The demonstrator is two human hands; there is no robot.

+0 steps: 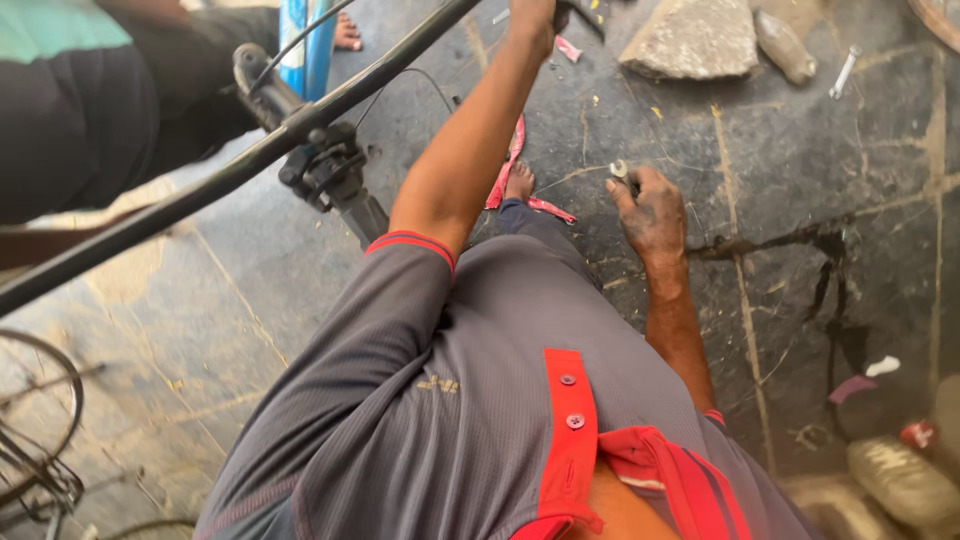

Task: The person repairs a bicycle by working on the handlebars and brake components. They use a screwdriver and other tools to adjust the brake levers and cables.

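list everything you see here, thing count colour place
handlebar: one, black, crossing upper left, cable and clamp on it
wheel: one, dark, partly seen at lower left edge
blue tube: one, blue, top, behind the handlebar
stone: one, grey, on the floor at top
wrench: one, silver, floor at top right
plastic bottle: one, clear and dusty, lower right corner
red cap: one, red, beside the bottle
other person: one, dark clothes, upper left, bare foot near the blue tube
floor: dark stone slabs, littered with scraps
left hand: raised at top edge by the handlebar, grip hidden
right hand: greasy, fingers pinching a small metal part
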